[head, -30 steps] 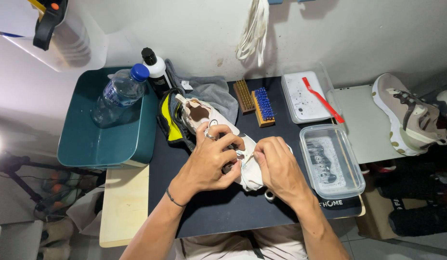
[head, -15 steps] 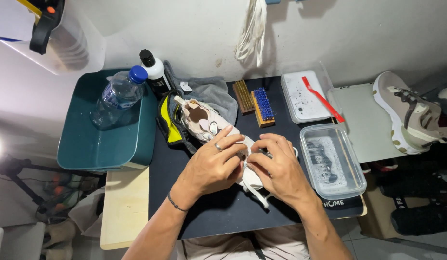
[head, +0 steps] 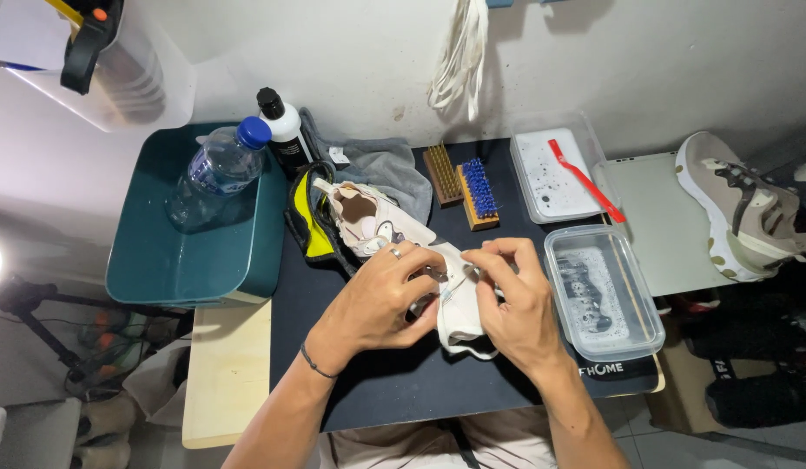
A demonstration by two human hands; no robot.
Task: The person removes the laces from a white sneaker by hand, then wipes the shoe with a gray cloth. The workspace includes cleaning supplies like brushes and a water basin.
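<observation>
A cream and tan sneaker (head: 368, 221) with a yellow and black heel lies on its side on the black mat (head: 403, 391). My left hand (head: 381, 300), a ring on one finger, grips the shoe's front part. My right hand (head: 512, 304) pinches the white material at the toe end (head: 459, 317), where a white lace loop hangs down. Both hands meet over the shoe's laced area, which they mostly hide.
A teal tub (head: 186, 252) holding a water bottle (head: 216, 169) stands at the left. A black-capped bottle (head: 281, 130), grey cloth (head: 377, 165), two brushes (head: 464, 182), a white tray with a red brush (head: 559, 174) and a clear box of soapy water (head: 603, 291) surround the mat. A second sneaker (head: 742, 204) lies at the right.
Both hands have shifted slightly along the shoe's front, with the fingers reworking the white material and lace. The shoe has stayed in place.
</observation>
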